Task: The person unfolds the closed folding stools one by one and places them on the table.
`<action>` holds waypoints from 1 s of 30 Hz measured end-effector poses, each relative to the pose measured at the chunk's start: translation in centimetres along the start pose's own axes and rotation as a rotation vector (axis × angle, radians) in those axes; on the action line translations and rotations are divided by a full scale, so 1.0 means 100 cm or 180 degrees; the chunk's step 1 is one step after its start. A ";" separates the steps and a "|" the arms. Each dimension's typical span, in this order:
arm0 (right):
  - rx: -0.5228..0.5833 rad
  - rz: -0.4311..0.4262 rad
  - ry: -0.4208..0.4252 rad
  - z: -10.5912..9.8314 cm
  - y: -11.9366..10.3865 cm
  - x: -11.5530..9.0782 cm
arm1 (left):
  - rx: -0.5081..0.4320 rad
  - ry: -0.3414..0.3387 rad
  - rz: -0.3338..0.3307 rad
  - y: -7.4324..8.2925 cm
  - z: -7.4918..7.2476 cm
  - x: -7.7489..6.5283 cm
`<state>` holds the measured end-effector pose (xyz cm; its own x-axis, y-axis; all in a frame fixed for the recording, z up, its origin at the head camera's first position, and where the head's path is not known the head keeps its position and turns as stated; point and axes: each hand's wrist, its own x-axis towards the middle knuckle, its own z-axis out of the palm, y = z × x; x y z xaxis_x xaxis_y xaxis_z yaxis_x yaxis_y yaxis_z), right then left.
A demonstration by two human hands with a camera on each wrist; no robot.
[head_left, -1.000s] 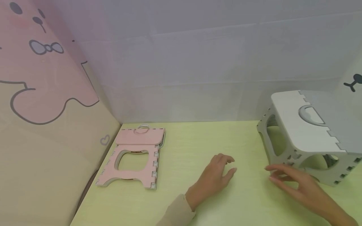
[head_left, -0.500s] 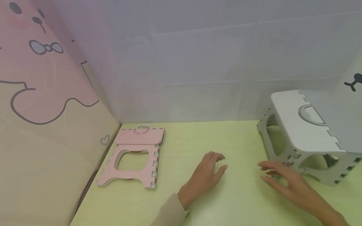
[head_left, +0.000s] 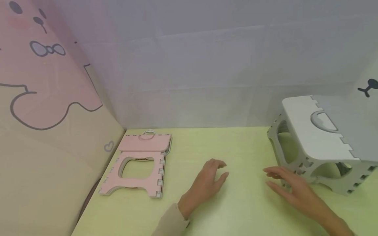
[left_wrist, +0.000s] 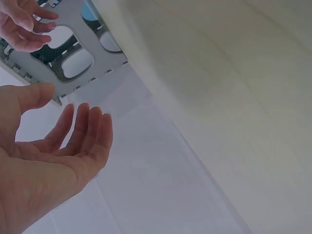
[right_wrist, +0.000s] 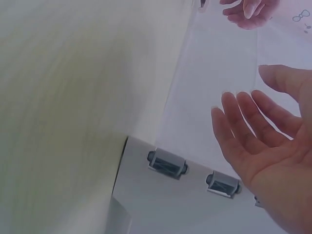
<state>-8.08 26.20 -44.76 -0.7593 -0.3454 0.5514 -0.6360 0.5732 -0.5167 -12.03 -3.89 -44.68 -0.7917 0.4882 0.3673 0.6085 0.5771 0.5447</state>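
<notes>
My left hand (head_left: pixel 203 182) hovers over the middle of the table, fingers loosely bent and holding nothing. To its left a pink folding step stool (head_left: pixel 134 182) lies folded flat on the tabletop. My right hand (head_left: pixel 295 188) is in front of the near left corner of a white and grey folding step stool (head_left: pixel 319 131), which stands unfolded at the right. Nothing is between its relaxed fingers, and it hides part of that stool's leg. Dark hinges on the grey stool (right_wrist: pixel 165 204) show below my right hand in the right wrist view.
The yellow-green tabletop (head_left: pixel 224 141) runs back to a pale cloth wall (head_left: pixel 189 72). At the left, a sheet with a pink cartoon print (head_left: pixel 56 98) borders the table. Another sheet with a printed face (head_left: pixel 370 86) hangs beyond the grey stool.
Both hands have drifted left across the table, the right one away from the grey stool's corner. The stools stay in place; the view shifts very slightly.
</notes>
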 end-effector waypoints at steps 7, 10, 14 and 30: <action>-0.0051 0.0129 0.0021 0.008 -0.001 0.006 | 0.0025 0.0080 -0.0045 -0.007 -0.005 -0.005; 0.0035 0.0119 0.0054 0.011 -0.001 0.008 | 0.0030 0.0097 -0.0054 -0.010 -0.007 -0.007; 0.0211 0.0138 0.0042 0.017 0.000 0.011 | 0.0054 0.0107 -0.0104 -0.013 -0.010 -0.010; 0.0734 0.0520 -0.0047 0.032 -0.002 0.023 | -0.0017 0.0097 -0.0459 -0.028 -0.026 -0.018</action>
<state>-10.17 22.88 -45.47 -0.8553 -0.2741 0.4397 -0.5181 0.4386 -0.7343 -12.45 -8.06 -44.93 -0.8721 0.3803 0.3078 0.4882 0.6362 0.5974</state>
